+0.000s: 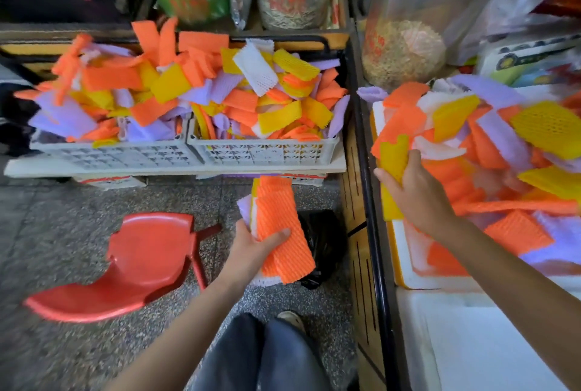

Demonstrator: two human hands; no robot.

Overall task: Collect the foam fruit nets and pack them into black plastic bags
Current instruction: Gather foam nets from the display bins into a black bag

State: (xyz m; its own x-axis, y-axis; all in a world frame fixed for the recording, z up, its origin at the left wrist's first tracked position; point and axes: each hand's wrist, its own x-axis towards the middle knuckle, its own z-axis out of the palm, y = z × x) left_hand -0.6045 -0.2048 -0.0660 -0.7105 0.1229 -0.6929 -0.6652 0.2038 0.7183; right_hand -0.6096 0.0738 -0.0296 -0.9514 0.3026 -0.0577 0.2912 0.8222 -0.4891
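Beside the black bag, left grip clasps stacked foam nets; right grip clutches a yellow net. Likely light, squashy: hold mid-stack.

The one open lane is the speckled floor between the red chair on the left and the black bar on the right. The left hand with its stack of nets fills the middle of that lane, right over the black bag. Ahead, two grey crates wall the lane off (their heaped nets spill past the rims), and beyond the bar the white foam box is piled high, so the right hand, gripping a yellow net, reaches in over the bar.
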